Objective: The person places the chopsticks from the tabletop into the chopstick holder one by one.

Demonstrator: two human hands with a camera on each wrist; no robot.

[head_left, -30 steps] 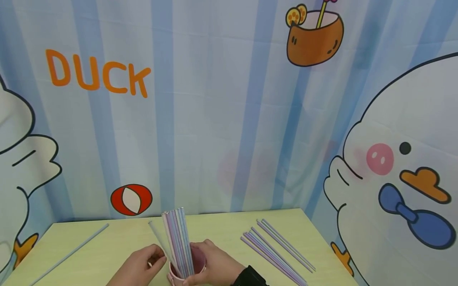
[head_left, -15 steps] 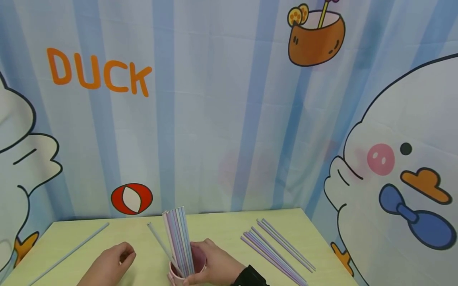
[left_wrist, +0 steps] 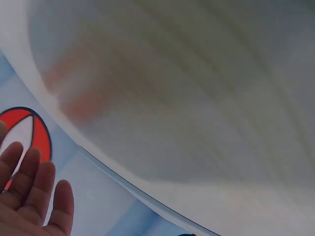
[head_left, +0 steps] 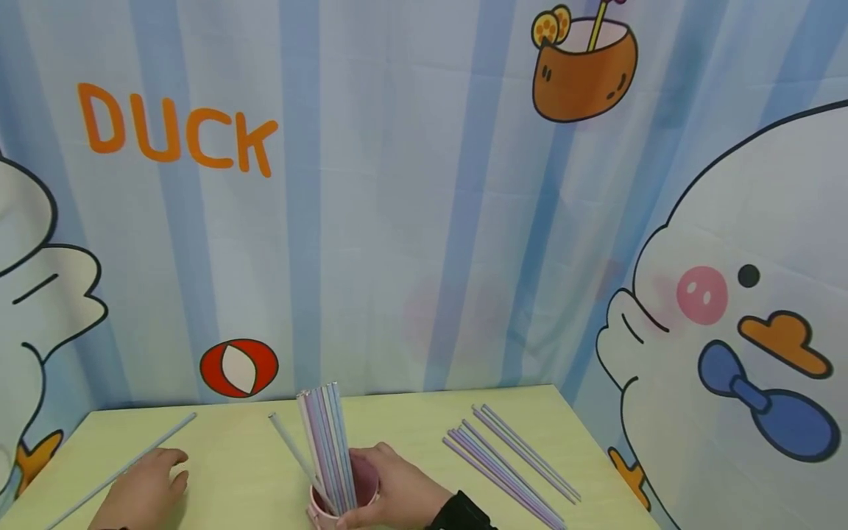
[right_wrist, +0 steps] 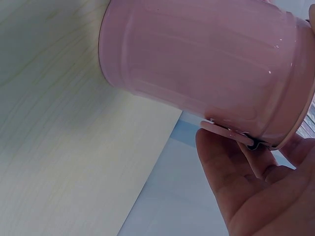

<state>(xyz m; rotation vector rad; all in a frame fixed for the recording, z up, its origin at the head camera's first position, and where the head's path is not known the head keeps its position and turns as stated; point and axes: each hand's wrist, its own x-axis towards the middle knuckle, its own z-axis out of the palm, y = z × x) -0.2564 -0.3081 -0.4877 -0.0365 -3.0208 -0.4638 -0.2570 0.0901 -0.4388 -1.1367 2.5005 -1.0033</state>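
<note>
Left hand (head_left: 142, 486) moved leftward, near lone straw (head_left: 159, 442); right hand (head_left: 400, 486) holds cup (right_wrist: 197, 56).

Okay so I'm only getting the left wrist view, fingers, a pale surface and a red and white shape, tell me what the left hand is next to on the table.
Observer: The head view shows the left hand at a lone straw on the left part of the table; whether they touch, I can't tell.
Operator: Anything farther right?
Observer: The right hand grips a pink cup.
Operator: Is it empty?
Observer: No, a bundle of straws stands in it, with one leaning straw tipped out to the left.
</note>
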